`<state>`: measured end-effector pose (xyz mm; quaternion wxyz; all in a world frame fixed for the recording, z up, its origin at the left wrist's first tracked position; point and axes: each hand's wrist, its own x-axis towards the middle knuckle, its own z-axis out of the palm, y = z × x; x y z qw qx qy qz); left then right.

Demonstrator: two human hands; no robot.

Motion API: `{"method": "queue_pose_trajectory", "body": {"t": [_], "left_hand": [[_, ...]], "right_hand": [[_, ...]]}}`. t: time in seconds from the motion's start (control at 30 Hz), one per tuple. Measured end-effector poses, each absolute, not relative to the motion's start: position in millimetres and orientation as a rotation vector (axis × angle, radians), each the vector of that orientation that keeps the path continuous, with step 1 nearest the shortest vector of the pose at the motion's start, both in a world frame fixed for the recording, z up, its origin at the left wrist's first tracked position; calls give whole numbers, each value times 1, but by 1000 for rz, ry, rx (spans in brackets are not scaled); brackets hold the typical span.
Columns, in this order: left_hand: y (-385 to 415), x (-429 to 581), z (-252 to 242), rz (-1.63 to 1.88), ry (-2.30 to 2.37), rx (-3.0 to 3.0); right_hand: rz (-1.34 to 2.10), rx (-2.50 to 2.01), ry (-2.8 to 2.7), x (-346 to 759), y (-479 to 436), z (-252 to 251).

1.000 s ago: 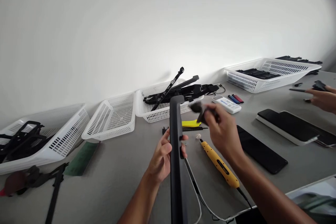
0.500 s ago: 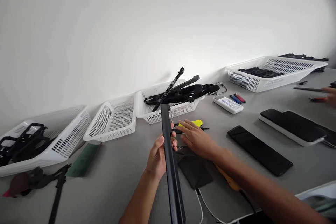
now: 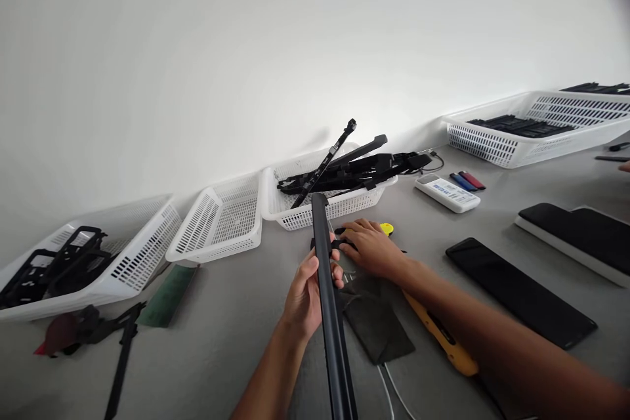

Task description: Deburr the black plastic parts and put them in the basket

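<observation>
a: how does the left hand sit on your feed?
b: clamped on a long black bar. i see the thumb on one side, fingertips round the other. the bar slants away from me, its near end running off the bottom of my view.
a: and the right hand?
b: palm down just right of the bar, fingers partly over a yellow tool. from here i cannot tell whether they grip it or only rest there.
a: what do i have around them?
b: a dark cloth beside the bar, on the grey table. an orange tool lies partly hidden by the right forearm.
a: farther out?
b: a black phone beyond that forearm, then a white box near a blue stick and a red stick. past the bar's far end i see a white basket heaped with black parts.
</observation>
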<state>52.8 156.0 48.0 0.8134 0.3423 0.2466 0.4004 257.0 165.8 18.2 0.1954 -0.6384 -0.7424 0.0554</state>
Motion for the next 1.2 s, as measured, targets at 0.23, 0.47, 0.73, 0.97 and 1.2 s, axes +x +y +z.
{"method": "queue_pose_trajectory", "body": {"t": [0.23,0.47,0.73,0.97,1.2], "left_hand": [[156,54,48,840,536,767],[156,54,44,812,539,761],[163,52,31,840,522,790],[163,52,34,836,549,782],[162,52,32,831,543,769]], "right_hand": [[230,-1735,-2123,265,179,16],[294,-1660,-2145,271,180,12],[381,-1475,-2227,272,168,15],[416,-1436,-2170,271,169,12],[478,-1431,-2036,271,172,3]]}}
